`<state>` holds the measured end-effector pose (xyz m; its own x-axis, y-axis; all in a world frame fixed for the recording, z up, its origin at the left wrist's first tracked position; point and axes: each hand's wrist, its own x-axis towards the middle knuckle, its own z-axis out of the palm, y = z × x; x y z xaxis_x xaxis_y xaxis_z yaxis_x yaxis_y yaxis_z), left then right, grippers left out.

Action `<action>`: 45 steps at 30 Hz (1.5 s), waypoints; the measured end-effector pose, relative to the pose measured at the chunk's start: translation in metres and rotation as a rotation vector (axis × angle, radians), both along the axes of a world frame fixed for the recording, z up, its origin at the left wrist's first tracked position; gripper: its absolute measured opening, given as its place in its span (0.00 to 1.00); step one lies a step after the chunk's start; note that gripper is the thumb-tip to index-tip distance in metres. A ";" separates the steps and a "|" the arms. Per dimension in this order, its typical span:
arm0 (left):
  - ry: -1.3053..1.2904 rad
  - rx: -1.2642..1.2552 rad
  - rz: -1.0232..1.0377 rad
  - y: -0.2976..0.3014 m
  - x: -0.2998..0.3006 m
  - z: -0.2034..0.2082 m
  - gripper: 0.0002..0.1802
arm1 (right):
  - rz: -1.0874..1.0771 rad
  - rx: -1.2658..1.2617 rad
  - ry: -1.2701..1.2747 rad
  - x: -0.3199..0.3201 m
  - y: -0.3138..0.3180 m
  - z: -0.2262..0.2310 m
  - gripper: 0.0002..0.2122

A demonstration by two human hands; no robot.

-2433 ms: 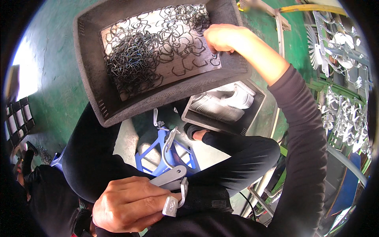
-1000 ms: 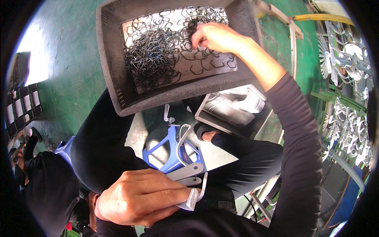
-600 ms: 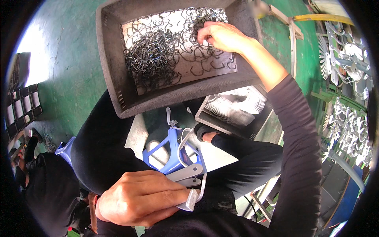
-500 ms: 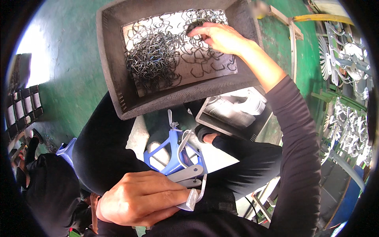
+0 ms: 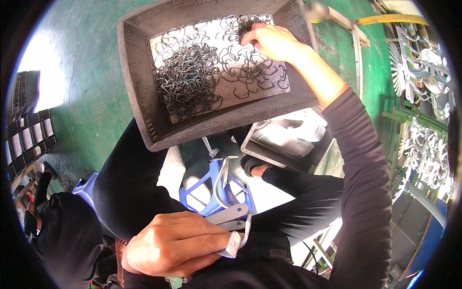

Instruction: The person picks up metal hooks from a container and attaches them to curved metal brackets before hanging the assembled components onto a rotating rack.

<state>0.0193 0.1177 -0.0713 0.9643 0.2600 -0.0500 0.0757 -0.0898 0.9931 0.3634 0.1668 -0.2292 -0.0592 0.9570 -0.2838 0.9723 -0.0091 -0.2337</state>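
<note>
My left hand, at the bottom centre, is closed around grey metal parts: flat arms with a hole at the end and a bent piece curving up beside them. How these parts join is hidden by my fingers. My right hand reaches into a black crate. Its fingers are bent in among small dark bent-wire pieces at the crate's far right; whether one is pinched cannot be made out. A larger tangled heap of the same wire pieces lies on the left, on a pale sheet lining the crate.
Below the crate stands a blue frame with a curved metal piece. Another dark box holds stacked shiny metal plates. Metal parts hang on racks at the right. Another person sits at the lower left.
My right hand has shifted slightly right, its fingers drawn back from the small far pile. Several wire pieces lie bunched just below it. My left hand keeps its grip on the metal parts.
</note>
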 end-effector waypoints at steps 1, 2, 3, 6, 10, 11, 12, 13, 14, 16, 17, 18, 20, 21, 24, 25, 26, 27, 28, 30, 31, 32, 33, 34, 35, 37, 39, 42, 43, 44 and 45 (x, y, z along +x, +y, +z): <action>0.001 0.000 -0.001 0.000 0.000 0.000 0.12 | -0.012 0.025 -0.042 0.001 -0.001 -0.001 0.12; 0.002 -0.001 -0.002 0.000 0.000 0.000 0.12 | -0.019 0.034 -0.004 0.002 -0.001 -0.001 0.11; 0.004 -0.001 -0.002 0.000 0.001 0.000 0.12 | -0.025 0.043 0.033 0.000 0.000 0.003 0.10; -0.002 -0.010 0.003 0.000 0.001 0.000 0.12 | -0.008 -0.014 0.144 -0.014 0.005 0.006 0.08; 0.004 -0.019 -0.038 0.002 0.001 0.002 0.14 | -0.019 0.002 0.173 -0.035 0.009 -0.006 0.07; 0.006 -0.041 -0.075 0.005 -0.001 0.002 0.16 | 0.030 -0.074 0.185 -0.034 0.010 -0.005 0.05; 0.009 -0.066 -0.109 0.006 -0.002 0.002 0.19 | 0.046 -0.123 0.092 -0.033 0.012 -0.006 0.05; 0.004 -0.044 -0.074 0.005 -0.001 0.001 0.16 | 0.061 -0.171 -0.002 -0.031 0.014 -0.007 0.04; -0.002 -0.022 -0.038 0.001 0.001 0.000 0.14 | 0.076 -0.219 -0.097 -0.030 0.014 -0.006 0.04; -0.004 0.003 0.002 -0.001 0.002 0.000 0.12 | 0.029 -0.221 -0.096 -0.020 0.008 0.002 0.03; 0.002 0.006 0.005 -0.001 0.001 0.001 0.12 | 0.018 -0.260 -0.092 -0.013 0.006 0.005 0.03; 0.007 0.011 0.006 -0.002 0.001 0.001 0.12 | 0.005 -0.298 -0.089 -0.009 0.006 0.009 0.03; 0.015 0.014 0.007 -0.002 0.000 0.002 0.12 | -0.013 -0.285 -0.068 -0.011 0.007 0.014 0.04; 0.015 0.017 0.001 -0.002 0.001 0.002 0.12 | -0.016 -0.226 -0.011 -0.012 0.006 0.014 0.04; 0.039 0.022 0.011 -0.002 0.004 0.004 0.13 | 0.019 0.065 0.103 -0.017 0.004 -0.001 0.06; 0.060 0.027 -0.034 0.001 0.006 0.007 0.14 | 0.005 0.114 0.082 -0.023 0.008 -0.005 0.06; 0.081 0.032 -0.081 0.004 0.009 0.011 0.16 | -0.010 0.164 0.059 -0.025 0.012 -0.007 0.06; 0.107 0.033 -0.122 0.006 0.010 0.012 0.18 | -0.036 0.196 0.057 -0.026 0.017 -0.007 0.07; 0.109 0.028 -0.114 0.006 0.011 0.012 0.17 | -0.050 0.089 0.015 -0.026 0.018 -0.006 0.07; 0.108 0.017 -0.098 0.004 0.012 0.010 0.17 | -0.077 -0.127 -0.071 -0.021 0.019 0.002 0.08; 0.102 0.019 -0.097 0.004 0.011 0.010 0.17 | -0.066 -0.178 -0.049 -0.016 0.019 0.003 0.09; 0.095 0.021 -0.095 0.004 0.011 0.010 0.17 | -0.087 -0.158 -0.027 -0.014 0.016 0.006 0.09; 0.084 0.020 -0.096 0.004 0.011 0.010 0.17 | -0.110 -0.142 -0.009 -0.010 0.011 0.011 0.10; 0.083 0.016 -0.092 0.004 0.012 0.009 0.17 | -0.133 -0.126 0.009 -0.008 0.007 0.016 0.10; 0.083 0.012 -0.088 0.003 0.012 0.009 0.17 | -0.144 -0.148 -0.034 -0.005 0.006 0.020 0.10; 0.073 0.002 -0.084 0.003 0.013 0.009 0.17 | -0.221 -0.008 -0.045 0.000 0.001 0.016 0.10; 0.057 -0.012 -0.078 0.002 0.014 0.007 0.17 | -0.244 0.140 -0.022 0.006 -0.004 0.005 0.11; 0.086 -0.010 -0.126 0.006 0.017 0.008 0.17 | -0.214 0.046 0.106 0.004 -0.001 0.002 0.14; 0.077 -0.020 -0.124 0.006 0.016 0.007 0.17 | -0.213 -0.104 0.087 0.000 0.004 0.004 0.16; 0.068 -0.030 -0.122 0.005 0.015 0.006 0.18 | -0.200 -0.058 0.129 -0.004 0.006 0.003 0.17; 0.056 -0.041 -0.122 0.005 0.014 0.005 0.18 | -0.189 -0.012 0.167 -0.007 0.006 0.001 0.18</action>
